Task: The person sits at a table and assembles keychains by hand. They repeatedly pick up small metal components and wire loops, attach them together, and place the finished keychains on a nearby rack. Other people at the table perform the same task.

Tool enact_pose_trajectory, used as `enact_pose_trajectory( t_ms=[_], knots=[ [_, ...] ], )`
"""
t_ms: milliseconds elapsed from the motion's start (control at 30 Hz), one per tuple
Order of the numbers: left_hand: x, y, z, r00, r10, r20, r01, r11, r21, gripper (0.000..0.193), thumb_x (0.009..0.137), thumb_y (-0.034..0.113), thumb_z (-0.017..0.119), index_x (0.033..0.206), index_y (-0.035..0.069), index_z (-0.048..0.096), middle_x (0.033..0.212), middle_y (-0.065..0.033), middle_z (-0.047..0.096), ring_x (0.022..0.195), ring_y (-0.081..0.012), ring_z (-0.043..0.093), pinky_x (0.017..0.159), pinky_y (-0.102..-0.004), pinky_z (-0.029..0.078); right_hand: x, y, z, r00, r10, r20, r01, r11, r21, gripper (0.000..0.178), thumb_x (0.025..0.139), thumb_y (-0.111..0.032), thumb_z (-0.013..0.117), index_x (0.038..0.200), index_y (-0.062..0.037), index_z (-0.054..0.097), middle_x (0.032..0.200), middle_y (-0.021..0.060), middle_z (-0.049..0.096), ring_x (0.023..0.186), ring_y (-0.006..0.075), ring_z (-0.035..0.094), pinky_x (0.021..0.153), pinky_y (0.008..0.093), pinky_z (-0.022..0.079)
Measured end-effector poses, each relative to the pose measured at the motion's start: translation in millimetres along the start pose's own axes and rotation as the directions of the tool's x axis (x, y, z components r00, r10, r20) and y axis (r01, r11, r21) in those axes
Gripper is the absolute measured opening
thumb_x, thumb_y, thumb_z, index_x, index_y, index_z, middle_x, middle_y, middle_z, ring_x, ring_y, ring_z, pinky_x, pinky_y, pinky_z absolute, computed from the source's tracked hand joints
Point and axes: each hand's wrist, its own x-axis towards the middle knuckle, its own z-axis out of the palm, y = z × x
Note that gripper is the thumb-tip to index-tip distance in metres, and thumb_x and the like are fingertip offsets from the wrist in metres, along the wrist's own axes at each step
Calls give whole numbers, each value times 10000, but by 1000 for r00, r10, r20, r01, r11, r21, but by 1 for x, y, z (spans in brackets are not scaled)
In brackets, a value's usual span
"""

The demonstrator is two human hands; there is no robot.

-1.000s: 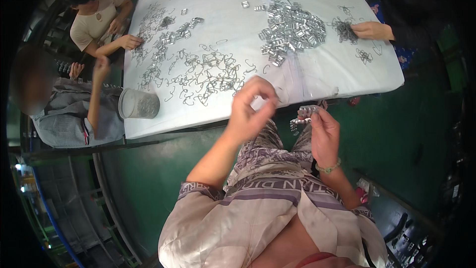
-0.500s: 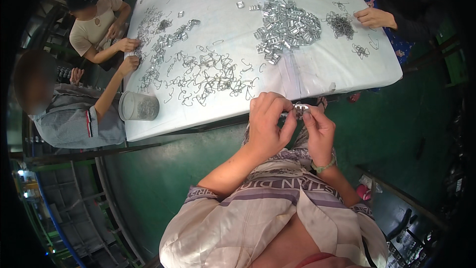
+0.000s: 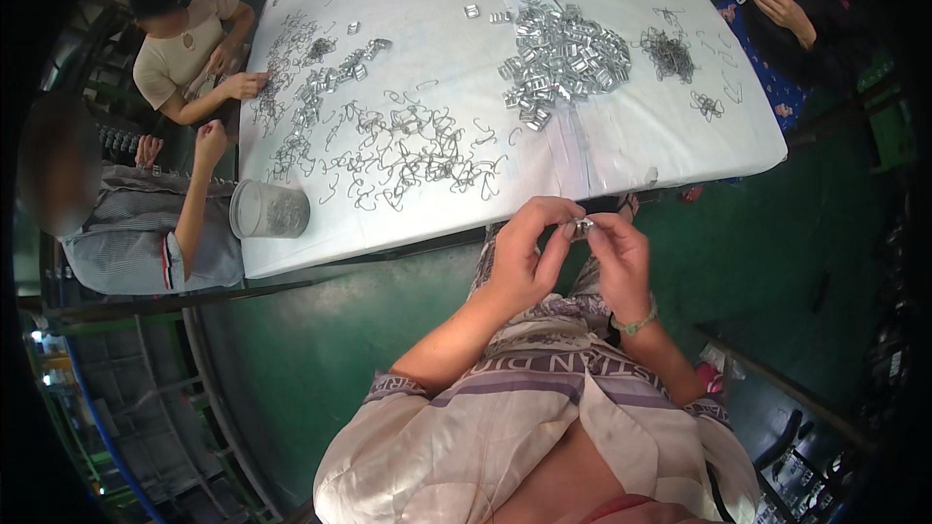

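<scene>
Just off the table's near edge, my left hand (image 3: 524,257) and my right hand (image 3: 622,260) meet fingertip to fingertip. Both are closed on a small shiny metal buckle (image 3: 582,227), pinched between thumbs and fingers. The fingers cover much of it, and I cannot make out whether a wire piece is held with it. Beyond my hands, bent wire hooks (image 3: 427,152) lie scattered over the white-covered table (image 3: 427,34). A heap of similar slotted metal buckles (image 3: 568,56) is farther off to the right.
A clear plastic tub (image 3: 271,211) with small metal parts stands at the table's near left corner. Two people work along the left side, and another person's hands (image 3: 767,0) hold a buckle at the far right. A tangled wire pile (image 3: 667,55) lies near that side.
My hands have come slightly nearer to me, the buckle turning between my fingers. At the left, a co-worker's hand has lifted off the table; at the right, a co-worker's hand has left the wire pile.
</scene>
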Motion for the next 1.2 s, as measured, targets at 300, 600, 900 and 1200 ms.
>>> enact_pose_trajectory(
  t_ms=[300,600,900,1200],
  knots=[
    [-5,5,-6,995,-82,63,85,996,-40,77,870,-73,509,928,-28,531,954,-142,623,840,-158,585,756,-258,465,126,31,-41,948,-319,-8,221,672,-707,272,809,-81,670,1069,-12,635,958,107,636,810,194,616,732,309,496],
    [-4,10,-9,999,-34,20,34,999,25,115,796,-73,552,886,-8,524,918,-146,614,796,-267,609,717,-299,482,199,51,-38,914,-365,174,260,199,-945,189,720,-73,704,882,-15,626,861,130,596,807,317,596,734,409,485],
    [-4,3,-5,996,-72,48,71,997,19,88,843,-68,528,914,-20,549,920,-116,639,789,-165,602,721,-261,471,152,17,-60,996,-60,-67,-43,340,-939,236,706,-99,670,915,-37,580,760,144,637,744,332,629,684,410,489],
    [-4,4,4,997,-52,49,53,998,-24,130,805,-70,557,924,-21,544,892,-138,612,793,-251,620,733,-291,486,154,20,-70,988,-133,-77,-38,274,-961,224,762,-91,633,980,-51,602,698,116,626,685,280,638,629,381,487]
  ],
)
